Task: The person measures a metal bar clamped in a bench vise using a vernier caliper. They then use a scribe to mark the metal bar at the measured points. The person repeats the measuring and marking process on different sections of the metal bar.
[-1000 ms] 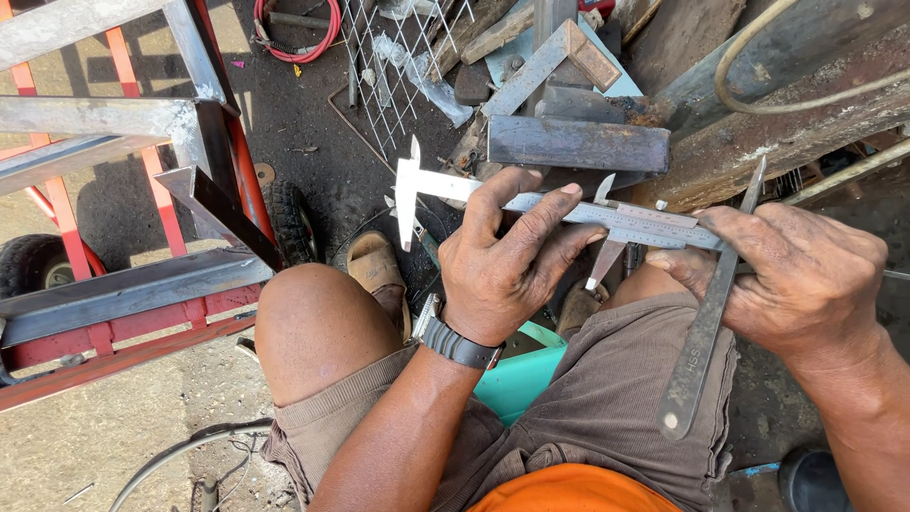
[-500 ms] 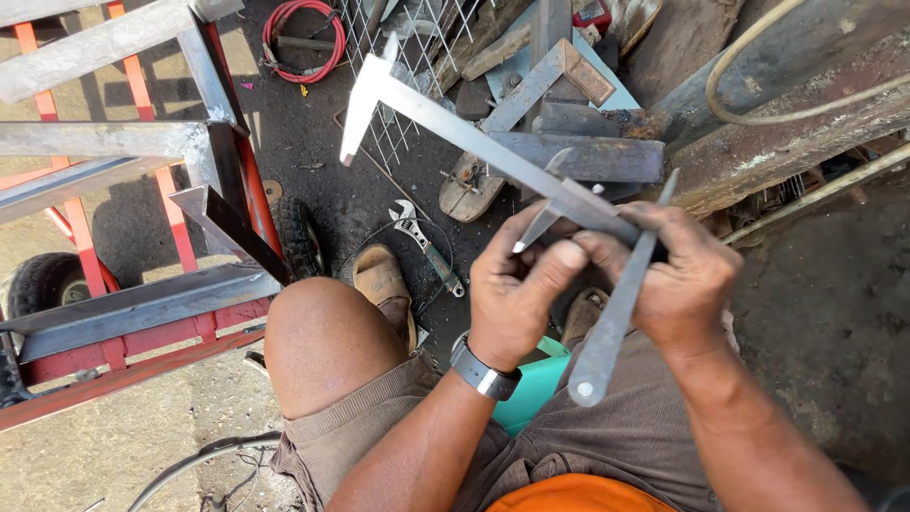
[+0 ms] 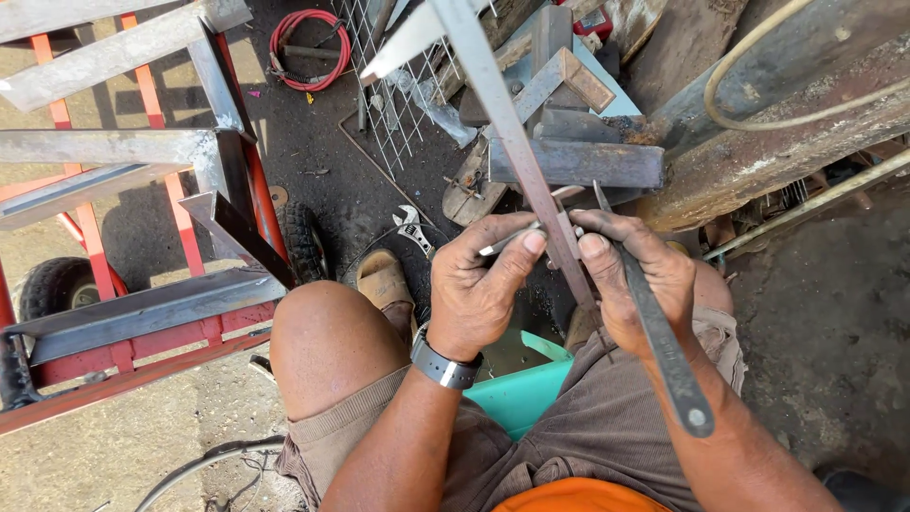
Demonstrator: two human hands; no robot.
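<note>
A long steel vernier caliper (image 3: 493, 114) points up and away from me, its jaw near the top of the view. My left hand (image 3: 479, 289), with a dark wristwatch on the wrist, pinches the caliper's slider with thumb and fingers. My right hand (image 3: 640, 280) grips the caliper's beam together with a dark flat metal bar (image 3: 664, 346) that runs down over my right thigh. Both hands sit above my knees.
Steel angle pieces (image 3: 142, 152) lie on a red wheeled cart (image 3: 161, 341) at the left. An adjustable wrench (image 3: 414, 228) lies on the dark ground by my sandalled foot (image 3: 384, 280). Wire mesh (image 3: 393, 76), a red hose coil (image 3: 308, 47), metal offcuts (image 3: 578, 161) and a teal stool (image 3: 517, 393) surround me.
The caliper has swung from lying across the view to pointing steeply upward. Both hands moved closer together and toward the centre, and the view shifted lower.
</note>
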